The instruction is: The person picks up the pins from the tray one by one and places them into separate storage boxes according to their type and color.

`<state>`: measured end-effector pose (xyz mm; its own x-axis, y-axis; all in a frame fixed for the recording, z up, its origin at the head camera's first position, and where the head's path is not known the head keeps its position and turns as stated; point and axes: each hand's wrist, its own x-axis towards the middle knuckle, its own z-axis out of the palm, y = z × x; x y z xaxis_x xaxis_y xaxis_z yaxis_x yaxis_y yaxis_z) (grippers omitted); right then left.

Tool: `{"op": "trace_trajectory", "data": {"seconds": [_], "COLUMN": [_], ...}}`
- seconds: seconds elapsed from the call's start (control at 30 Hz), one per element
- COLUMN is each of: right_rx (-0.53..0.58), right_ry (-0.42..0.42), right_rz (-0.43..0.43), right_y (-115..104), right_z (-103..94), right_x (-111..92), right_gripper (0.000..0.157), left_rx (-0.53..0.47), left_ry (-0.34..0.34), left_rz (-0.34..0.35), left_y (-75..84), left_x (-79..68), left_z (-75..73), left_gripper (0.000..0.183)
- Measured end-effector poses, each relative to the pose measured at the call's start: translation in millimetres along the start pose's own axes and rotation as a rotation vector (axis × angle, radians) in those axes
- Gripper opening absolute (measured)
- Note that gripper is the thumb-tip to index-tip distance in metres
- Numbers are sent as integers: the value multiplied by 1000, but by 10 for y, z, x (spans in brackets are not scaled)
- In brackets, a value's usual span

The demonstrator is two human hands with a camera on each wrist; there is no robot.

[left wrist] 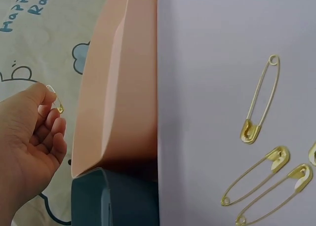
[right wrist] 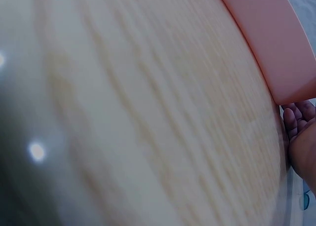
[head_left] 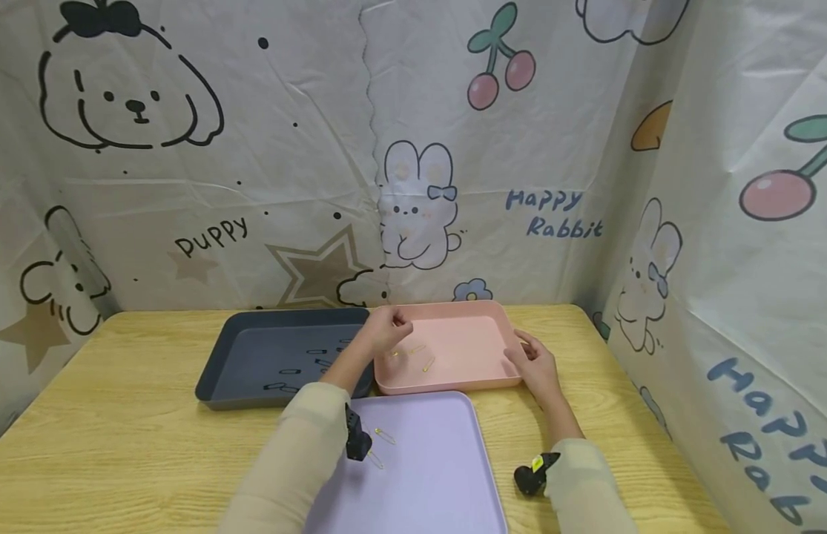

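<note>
My left hand [head_left: 386, 331] is above the left part of the pink tray [head_left: 466, 334]. In the left wrist view, its thumb and forefinger pinch a gold safety pin [left wrist: 60, 109]. Several gold safety pins [head_left: 429, 364] lie in the pink tray below. My right hand [head_left: 537, 367] holds the tray's right side, thumb over the rim and fingers outside. The right wrist view shows only part of that hand, by the tray's corner. Nearer to me, the lilac tray [head_left: 446, 460] carries more gold safety pins [left wrist: 260, 100], partly hidden by the left forearm in the head view.
A dark grey tray [head_left: 246, 356] with several black safety pins [head_left: 316, 351] stands left of the pink one. All three trays sit close together on a wooden table [head_left: 119, 445]. A printed cloth [head_left: 306, 148] hangs behind and at both sides.
</note>
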<state>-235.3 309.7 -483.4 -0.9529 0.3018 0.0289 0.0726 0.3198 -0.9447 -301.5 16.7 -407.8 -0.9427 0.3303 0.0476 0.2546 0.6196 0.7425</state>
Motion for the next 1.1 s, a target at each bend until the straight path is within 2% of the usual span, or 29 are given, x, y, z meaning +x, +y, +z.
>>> {"op": "trace_trajectory", "data": {"seconds": [0.17,0.4,0.53,0.67,1.1], "right_rx": [-9,-2,7,8,16], "right_ry": [1,1,-10,-9,-7], "right_rz": [0,2,3,-4,-20], "right_y": [-1,-13,-25,-40,-15], "right_z": [7,11,6,5,-6], "right_x": [1,-3,-10,-19,-10], "right_gripper": [52,52,53,53,53], "left_rx": [-47,-90,-111,-117,-137], "left_ry": [17,38,28,28,32], "left_rz": [27,107,58,1,-83], "left_y": [-47,-126,-164,-186,-199], "left_x": [2,-10,-9,4,35], "left_z": [36,90,112,123,142], "left_gripper": [9,26,29,23,16]}}
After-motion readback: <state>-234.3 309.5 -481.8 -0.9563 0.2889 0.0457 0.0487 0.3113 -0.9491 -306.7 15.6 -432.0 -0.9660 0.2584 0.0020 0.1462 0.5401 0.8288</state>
